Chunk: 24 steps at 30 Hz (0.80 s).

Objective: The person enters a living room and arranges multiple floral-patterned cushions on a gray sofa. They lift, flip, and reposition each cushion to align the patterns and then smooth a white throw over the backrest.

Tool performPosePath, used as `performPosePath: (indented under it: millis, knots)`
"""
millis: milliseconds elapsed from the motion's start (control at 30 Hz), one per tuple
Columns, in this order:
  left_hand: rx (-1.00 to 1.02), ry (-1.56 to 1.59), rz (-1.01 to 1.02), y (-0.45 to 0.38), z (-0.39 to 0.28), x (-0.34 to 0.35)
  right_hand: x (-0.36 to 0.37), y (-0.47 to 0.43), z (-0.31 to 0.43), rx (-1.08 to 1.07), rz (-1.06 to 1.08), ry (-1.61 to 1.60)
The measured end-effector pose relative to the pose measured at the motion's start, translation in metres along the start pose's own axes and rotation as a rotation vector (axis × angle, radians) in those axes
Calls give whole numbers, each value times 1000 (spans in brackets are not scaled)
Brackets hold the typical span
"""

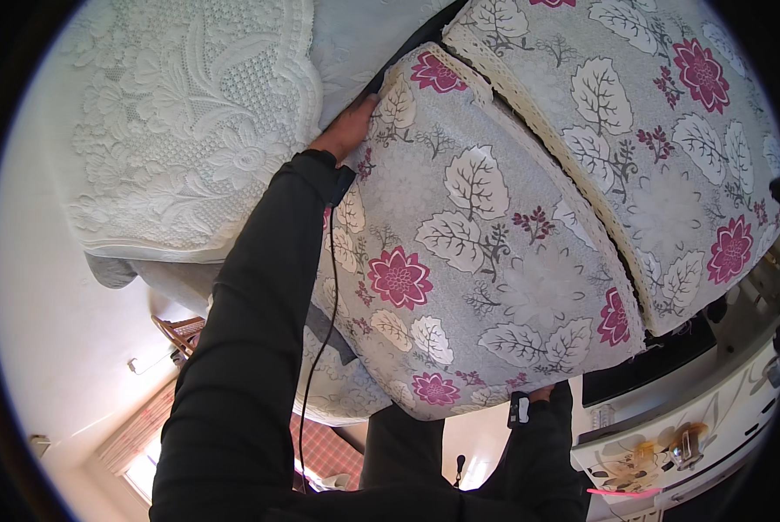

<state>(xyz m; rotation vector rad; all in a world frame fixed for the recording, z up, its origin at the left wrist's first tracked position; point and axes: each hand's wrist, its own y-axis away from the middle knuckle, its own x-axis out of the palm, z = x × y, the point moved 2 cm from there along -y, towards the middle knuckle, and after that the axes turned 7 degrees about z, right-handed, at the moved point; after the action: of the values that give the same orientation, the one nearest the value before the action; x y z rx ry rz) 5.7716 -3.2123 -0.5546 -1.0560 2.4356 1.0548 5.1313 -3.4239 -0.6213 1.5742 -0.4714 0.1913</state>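
A grey sofa seat cushion [468, 254] with white leaves and magenta flowers lies before me, its front edge over my legs. At its far left edge my left hand [349, 127] grips it, thumb along the cover and fingers out of sight beside the sofa's lace-covered part. Only a little of my right hand [541, 394] shows, under the cushion's front right edge; its fingers are hidden. A second cushion [664, 156] of the same pattern lies to the right, parted from the first by a dark gap [560, 163].
A white lace cover [200, 130] drapes the sofa's left part. At lower right stands a white cabinet [710, 417] with a flower print and a glass object [687, 447] on it. A black cable [318, 352] hangs from my left wrist. A wooden chair [180, 333] is beyond my left arm.
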Motion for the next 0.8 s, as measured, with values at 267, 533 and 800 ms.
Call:
performPosePath:
  millis: [267,533,800]
  knots:
    - [-210,181,-131,36,22,-3,-4,6,-17,24,-33,-18]
    - [-96,-260,-97,66,-12,-5,4,0,-35,60,-54,-5]
    - [-2,-516,-171,72,-13,-10,20,-26,-59,93,-49,-10]
